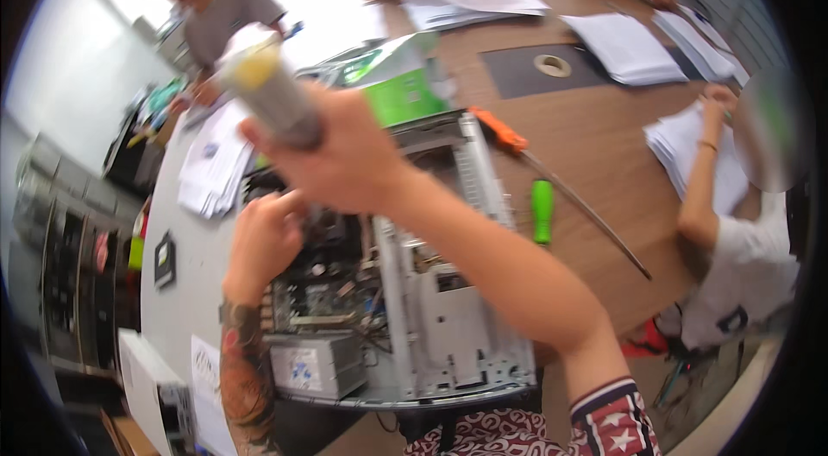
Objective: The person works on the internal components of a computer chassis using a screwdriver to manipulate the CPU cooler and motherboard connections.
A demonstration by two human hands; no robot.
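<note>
Grey cylinder [274, 94]: gripped by right hand [341, 150], raised above open computer case [466, 348].
Left hand [263, 240]: curled just beside; anything held can't be told.
Case step: cylinder apparently being positioned.
Cylinder next: steady clearance over exposed internals [323, 301] probably needed.

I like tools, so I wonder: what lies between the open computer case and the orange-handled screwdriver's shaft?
In the head view, a green tool handle lies on the tabletop between the computer case and the screwdriver's shaft.
</note>
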